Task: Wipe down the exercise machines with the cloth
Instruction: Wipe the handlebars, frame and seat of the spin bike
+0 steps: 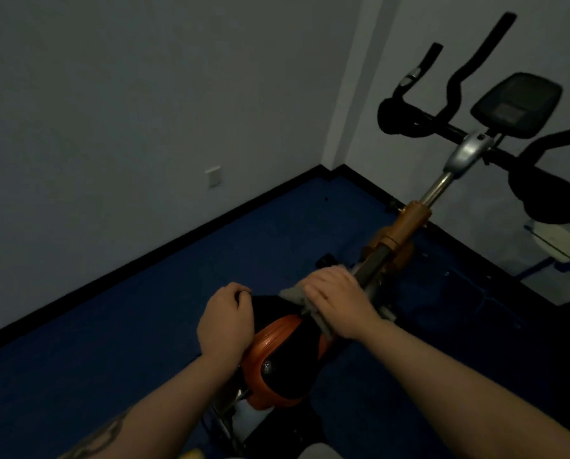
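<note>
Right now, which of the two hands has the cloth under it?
The right hand: it presses the grey cloth onto the front of the bike saddle. The left hand only grips the saddle's left edge, without a cloth.

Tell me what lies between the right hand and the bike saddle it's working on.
The grey cloth lies there: in the head view the right hand presses it flat onto the saddle nose, while the left hand grips the saddle's left edge.

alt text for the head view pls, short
A person's right hand presses a grey cloth onto the front of an exercise bike's black-and-orange saddle, while the left hand grips the saddle's left edge. Handlebars and console stand ahead in a dim, blue-floored room.
</note>
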### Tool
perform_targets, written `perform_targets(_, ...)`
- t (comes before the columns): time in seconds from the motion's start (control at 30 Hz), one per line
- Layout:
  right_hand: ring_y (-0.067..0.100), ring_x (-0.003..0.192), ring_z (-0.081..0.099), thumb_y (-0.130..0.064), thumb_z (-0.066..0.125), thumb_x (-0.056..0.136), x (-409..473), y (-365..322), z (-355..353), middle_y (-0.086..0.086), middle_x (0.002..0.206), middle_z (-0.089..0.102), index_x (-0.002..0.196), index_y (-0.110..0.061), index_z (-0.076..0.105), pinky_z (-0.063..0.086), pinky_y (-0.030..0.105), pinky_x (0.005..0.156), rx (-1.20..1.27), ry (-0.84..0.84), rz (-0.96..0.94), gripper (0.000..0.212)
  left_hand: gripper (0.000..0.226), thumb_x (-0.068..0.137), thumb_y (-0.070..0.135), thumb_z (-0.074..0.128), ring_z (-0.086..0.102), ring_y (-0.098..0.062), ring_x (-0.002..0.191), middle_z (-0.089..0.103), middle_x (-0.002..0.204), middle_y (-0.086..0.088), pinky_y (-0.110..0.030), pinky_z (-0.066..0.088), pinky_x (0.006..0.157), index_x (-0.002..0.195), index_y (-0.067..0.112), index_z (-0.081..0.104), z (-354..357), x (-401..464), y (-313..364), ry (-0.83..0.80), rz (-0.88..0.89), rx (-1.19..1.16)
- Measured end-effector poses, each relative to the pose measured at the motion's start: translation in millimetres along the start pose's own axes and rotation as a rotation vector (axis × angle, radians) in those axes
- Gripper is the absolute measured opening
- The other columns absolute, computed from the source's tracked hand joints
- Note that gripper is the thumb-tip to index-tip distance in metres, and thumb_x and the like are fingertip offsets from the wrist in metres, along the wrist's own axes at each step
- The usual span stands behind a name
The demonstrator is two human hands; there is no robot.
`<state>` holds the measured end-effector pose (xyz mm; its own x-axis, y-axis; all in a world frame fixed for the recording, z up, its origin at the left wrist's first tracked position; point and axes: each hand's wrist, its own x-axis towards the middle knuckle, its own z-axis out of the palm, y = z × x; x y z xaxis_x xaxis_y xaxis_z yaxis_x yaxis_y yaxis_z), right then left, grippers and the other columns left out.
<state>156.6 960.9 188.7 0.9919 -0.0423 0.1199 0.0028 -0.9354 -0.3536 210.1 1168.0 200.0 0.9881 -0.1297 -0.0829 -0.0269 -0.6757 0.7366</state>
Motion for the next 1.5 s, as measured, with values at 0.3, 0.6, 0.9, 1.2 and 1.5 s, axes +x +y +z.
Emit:
perform_targets(0.3, 0.013, 0.086, 0.062, -0.036, 0.037, 0.093, 3, -54, -3, -0.009, 0.097, 0.067, 0.102, -0.026, 0.064, 0.049, 0.035, 0.081, -0.115, -0.042, -0.222, 0.031, 0.046, 0.103, 0.031, 0.03, 0.028, -0.016, 0.136, 0.035, 0.148, -0.003, -0.028, 0.022, 0.11, 0.147, 0.015, 0.031, 27, -61, 8, 0.238, -0.208, -0.333)
perform_targets(0.6, 0.027, 0.105, 0.058, -0.043, 0.028, 0.101, 25, -66, 1, 0.0, 0.116, 0.063, 0.114, -0.024, 0.054, 0.038, 0.041, 0.086, -0.251, -0.237, -0.068, 0.035, 0.112, 0.073, 0.074, 0.048, -0.001, -0.006, 0.145, -0.008, 0.158, 0.013, -0.021, 0.008, 0.109, 0.15, 0.027, -0.018, 32, -96, -6, 0.064, -0.092, -0.327)
perform_targets(0.9, 0.021, 0.125, 0.048, -0.061, 0.025, 0.098, 69, -79, 1, -0.007, 0.14, 0.051, 0.134, -0.036, 0.049, 0.041, 0.04, 0.099, 0.071, -0.629, -0.09, 0.05, 0.144, 0.045, 0.09, 0.062, 0.016, -0.013, 0.142, -0.004, 0.155, 0.015, -0.04, 0.025, 0.117, 0.133, 0.038, -0.041, 29, -108, -18, -0.095, -0.175, -0.326)
perform_targets(1.2, 0.013, 0.113, 0.052, -0.063, 0.038, 0.092, 65, -94, 6, -0.011, 0.123, 0.058, 0.117, -0.039, 0.058, 0.044, 0.038, 0.091, 0.17, -0.612, -0.233, 0.04, 0.106, 0.063, 0.058, 0.078, 0.049, 0.004, 0.12, 0.044, 0.133, 0.022, -0.029, 0.046, 0.102, 0.14, 0.051, 0.005, 34, -105, -20, -0.106, -0.144, -0.487)
perform_targets(1.5, 0.013, 0.113, 0.047, -0.06, 0.05, 0.088, 64, -110, 5, -0.011, 0.118, 0.056, 0.106, -0.035, 0.065, 0.04, 0.038, 0.094, 0.016, -0.664, -0.599, 0.034, 0.101, 0.063, 0.06, 0.076, 0.053, 0.01, 0.109, 0.054, 0.124, 0.023, -0.017, 0.046, 0.094, 0.141, 0.034, 0.018, 35, -107, -22, -0.137, -0.235, -0.489)
